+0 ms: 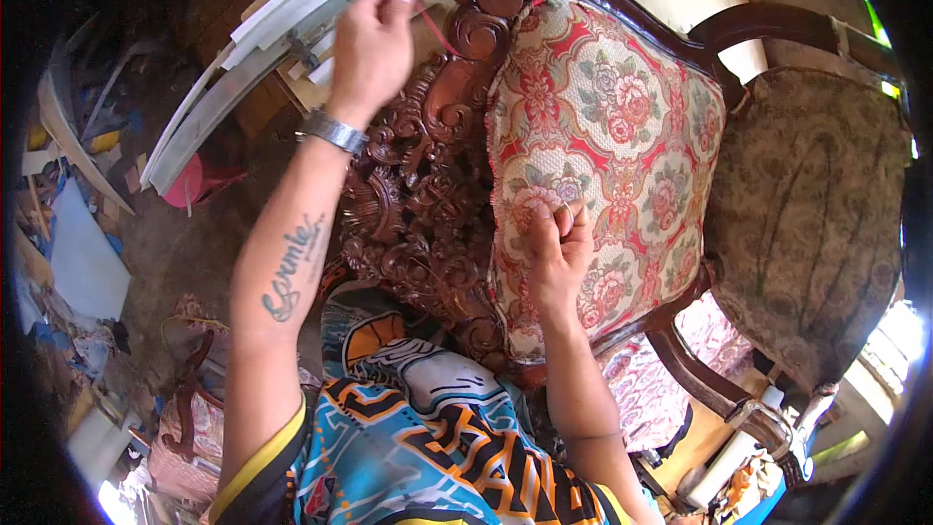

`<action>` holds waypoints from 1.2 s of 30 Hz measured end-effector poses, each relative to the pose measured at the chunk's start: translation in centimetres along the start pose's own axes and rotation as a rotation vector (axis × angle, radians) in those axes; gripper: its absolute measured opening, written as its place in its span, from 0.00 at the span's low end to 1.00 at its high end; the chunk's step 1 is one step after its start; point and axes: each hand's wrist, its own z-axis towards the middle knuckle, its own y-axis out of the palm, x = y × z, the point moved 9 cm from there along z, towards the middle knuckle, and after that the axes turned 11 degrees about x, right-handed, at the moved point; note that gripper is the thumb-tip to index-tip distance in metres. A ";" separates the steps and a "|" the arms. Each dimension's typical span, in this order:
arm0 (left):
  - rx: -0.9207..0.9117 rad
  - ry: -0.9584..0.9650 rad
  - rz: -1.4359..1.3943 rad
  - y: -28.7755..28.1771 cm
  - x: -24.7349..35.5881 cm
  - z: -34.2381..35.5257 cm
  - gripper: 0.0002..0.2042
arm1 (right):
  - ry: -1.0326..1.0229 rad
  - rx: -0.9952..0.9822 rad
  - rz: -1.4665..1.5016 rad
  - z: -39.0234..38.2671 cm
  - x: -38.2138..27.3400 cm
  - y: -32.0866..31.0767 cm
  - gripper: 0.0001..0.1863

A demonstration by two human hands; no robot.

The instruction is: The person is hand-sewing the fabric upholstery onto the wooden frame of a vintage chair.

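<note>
A carved dark wooden chair (466,122) lies across my lap, its padded panel (622,165) covered in red and cream floral fabric. Beyond its scrolled corner, my left hand (374,49) is closed in a pinch. From those fingers a thin red cord (434,29) slants down to the carved frame. Over the lower middle of the fabric, my right hand (561,253) is closed with thumb and fingers together. A tiny pale curved sliver shows at its fingertips, too small to name. Red trim runs along the panel's left edge.
Long pale curved strips (219,126) lie at the upper left, above a red bucket (199,180). A worn brown padded chair back (812,204) stands close on the right. Scraps and boards (87,253) litter the far left. Pink floral upholstery (641,394) shows below the panel.
</note>
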 end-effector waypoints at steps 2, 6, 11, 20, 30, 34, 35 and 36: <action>-0.132 -0.017 0.158 -0.2 -0.7 -0.1 0.16 | -0.092 -0.001 -0.099 -0.2 -0.8 0.4 0.16; 0.236 0.228 0.014 -4.3 2.9 -3.1 0.11 | -0.193 0.004 -0.268 -0.7 -1.1 0.0 0.16; -0.047 -0.098 -0.144 -4.0 2.9 -10.2 0.12 | -0.368 -0.085 -0.479 -1.1 -2.9 0.6 0.16; -0.246 -0.188 -0.104 2.4 1.1 -14.8 0.19 | -0.909 -0.547 -0.690 -6.3 -3.0 5.5 0.14; -0.165 -0.139 -0.106 2.1 0.7 -15.5 0.09 | -0.800 -0.711 -0.761 -7.0 -1.0 5.5 0.16; -0.446 -0.250 0.012 1.2 1.8 -17.2 0.10 | -0.881 -0.832 -0.685 -8.7 -2.0 4.7 0.17; -0.579 -0.291 0.070 1.4 1.4 -18.2 0.06 | -0.904 -0.854 -0.689 -9.4 -2.3 4.4 0.17; -0.577 -0.292 0.069 1.2 1.3 -17.8 0.06 | -0.925 -0.875 -0.687 -10.0 -2.7 4.3 0.17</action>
